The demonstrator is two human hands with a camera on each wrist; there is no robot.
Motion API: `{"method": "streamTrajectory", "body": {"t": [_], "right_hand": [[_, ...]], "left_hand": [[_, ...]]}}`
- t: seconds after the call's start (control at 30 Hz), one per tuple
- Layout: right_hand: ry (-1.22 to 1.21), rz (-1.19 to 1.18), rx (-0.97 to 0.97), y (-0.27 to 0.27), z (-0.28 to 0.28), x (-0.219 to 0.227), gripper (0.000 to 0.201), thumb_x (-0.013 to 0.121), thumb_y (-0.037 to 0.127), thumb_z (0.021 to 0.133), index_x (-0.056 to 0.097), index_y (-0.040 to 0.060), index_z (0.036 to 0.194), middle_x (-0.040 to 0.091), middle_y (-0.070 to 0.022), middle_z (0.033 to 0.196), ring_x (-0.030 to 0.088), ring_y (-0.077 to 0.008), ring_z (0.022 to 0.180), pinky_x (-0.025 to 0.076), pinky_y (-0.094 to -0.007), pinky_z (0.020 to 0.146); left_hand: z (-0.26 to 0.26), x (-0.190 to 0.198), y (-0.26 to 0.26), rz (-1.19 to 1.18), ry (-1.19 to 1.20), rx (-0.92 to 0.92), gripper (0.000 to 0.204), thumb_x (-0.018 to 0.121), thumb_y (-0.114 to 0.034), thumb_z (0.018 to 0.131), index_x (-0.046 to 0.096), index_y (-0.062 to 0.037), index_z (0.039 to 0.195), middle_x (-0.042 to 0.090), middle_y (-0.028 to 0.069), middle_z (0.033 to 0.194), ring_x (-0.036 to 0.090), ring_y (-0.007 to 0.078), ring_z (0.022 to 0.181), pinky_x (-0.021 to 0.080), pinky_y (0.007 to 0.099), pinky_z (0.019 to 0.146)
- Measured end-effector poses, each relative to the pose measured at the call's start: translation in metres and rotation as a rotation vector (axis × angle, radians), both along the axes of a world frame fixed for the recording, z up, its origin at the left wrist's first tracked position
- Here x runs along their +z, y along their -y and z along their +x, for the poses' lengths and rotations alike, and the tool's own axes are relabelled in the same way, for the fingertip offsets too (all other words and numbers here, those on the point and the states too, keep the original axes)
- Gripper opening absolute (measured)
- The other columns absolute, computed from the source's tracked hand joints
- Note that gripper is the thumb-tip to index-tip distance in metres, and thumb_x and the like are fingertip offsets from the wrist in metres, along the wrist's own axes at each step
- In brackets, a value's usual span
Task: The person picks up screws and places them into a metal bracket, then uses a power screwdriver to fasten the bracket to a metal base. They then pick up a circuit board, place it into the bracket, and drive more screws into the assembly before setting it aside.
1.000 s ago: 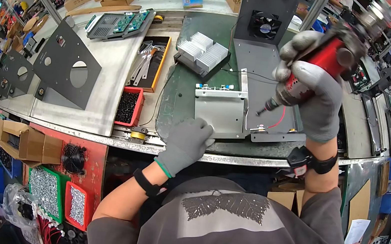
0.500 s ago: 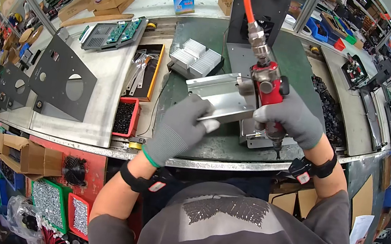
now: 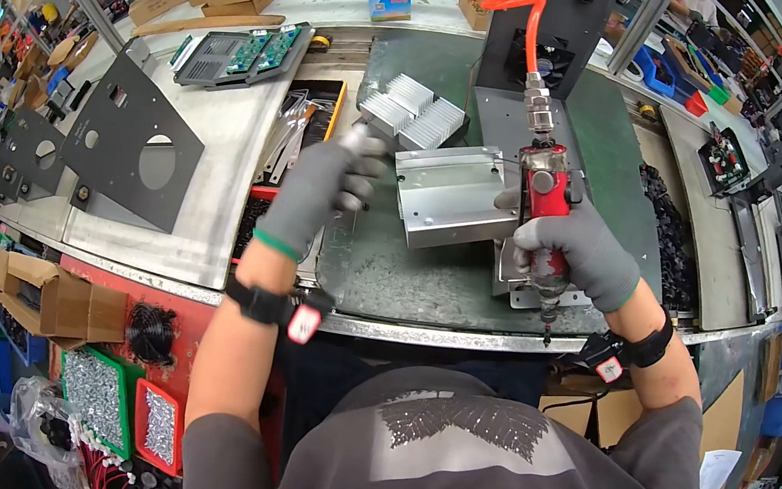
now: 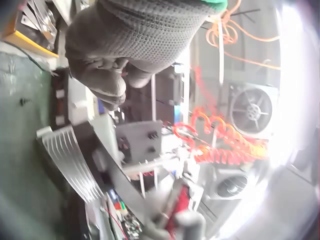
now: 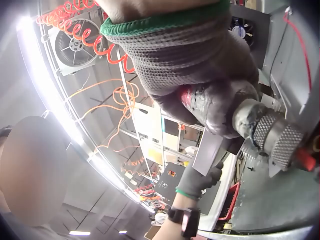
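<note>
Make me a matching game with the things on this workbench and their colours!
Things:
1. screwdriver
2. air hose
3. finned heat sink
4. flat panel with round hole

Colours:
A. orange
B. dark grey
C. red
D. silvery white

Pairs: 1-C, 2-A, 3-D, 4-B
</note>
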State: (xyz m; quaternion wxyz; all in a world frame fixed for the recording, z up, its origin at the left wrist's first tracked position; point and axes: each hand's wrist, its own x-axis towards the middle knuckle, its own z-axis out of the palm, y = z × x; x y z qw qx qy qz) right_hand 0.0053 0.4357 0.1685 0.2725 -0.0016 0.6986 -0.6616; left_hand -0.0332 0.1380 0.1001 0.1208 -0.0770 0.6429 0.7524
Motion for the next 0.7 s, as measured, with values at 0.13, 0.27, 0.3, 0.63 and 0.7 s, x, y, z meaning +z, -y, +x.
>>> {"method": "streamTrajectory", "body": {"t": [0.13,0.27,0.3,0.63,0.7], "right_hand": [[0.006,-0.029,-0.005,-0.001,0.0,-0.004,0.045,0.066,0.008,0.073,0.058,-0.0047,0.116,0.062,-0.0086,0.073,0.063,-0.017,0.06,0.052,-0.0299,0.057],[-0.027,-0.045,-0.027,0.0,0.001,-0.006,0.044,0.065,0.007,0.073,0.058,-0.0059,0.114,0.062,-0.0098,0.075,0.063,-0.0186,0.06,0.053,-0.0318,0.058],[-0.029,-0.028,-0.027,0.0,0.001,-0.006,0.046,0.065,0.008,0.072,0.058,-0.0059,0.115,0.062,-0.0105,0.078,0.063,-0.0201,0.061,0.053,-0.033,0.06],[-0.003,-0.091,-0.06,-0.001,0.002,-0.006,0.037,0.066,0.006,0.076,0.058,-0.0045,0.111,0.063,-0.0101,0.076,0.063,-0.0187,0.06,0.053,-0.0312,0.057],[-0.001,-0.118,-0.055,-0.001,0.002,-0.007,0.038,0.065,0.006,0.077,0.057,-0.0043,0.112,0.062,-0.0097,0.076,0.062,-0.0182,0.06,0.053,-0.0308,0.058]], "left_hand": [[-0.055,-0.052,0.012,-0.125,0.213,0.019,0.039,0.062,-0.038,0.095,0.063,-0.0005,0.104,0.069,0.0108,0.087,0.06,0.0121,0.058,0.043,0.0196,0.044],[-0.083,-0.07,-0.007,-0.006,0.26,0.112,0.026,0.066,-0.031,0.094,0.063,-0.0047,0.097,0.065,0.0078,0.073,0.055,0.0122,0.05,0.042,0.0212,0.04],[-0.086,-0.069,-0.01,0.015,0.288,0.121,0.023,0.066,-0.029,0.094,0.063,-0.006,0.093,0.063,0.0061,0.07,0.052,0.0115,0.046,0.041,0.0212,0.039],[-0.117,-0.028,-0.006,-0.456,-0.354,0.336,0.022,0.074,-0.016,0.081,0.06,-0.0026,0.092,0.063,0.0077,0.073,0.062,0.0192,0.064,0.049,0.0347,0.059],[-0.114,-0.009,0.014,-0.725,-0.58,0.395,0.026,0.073,-0.023,0.081,0.062,-0.0053,0.096,0.065,0.0094,0.074,0.064,0.0244,0.066,0.05,0.038,0.063]]}}
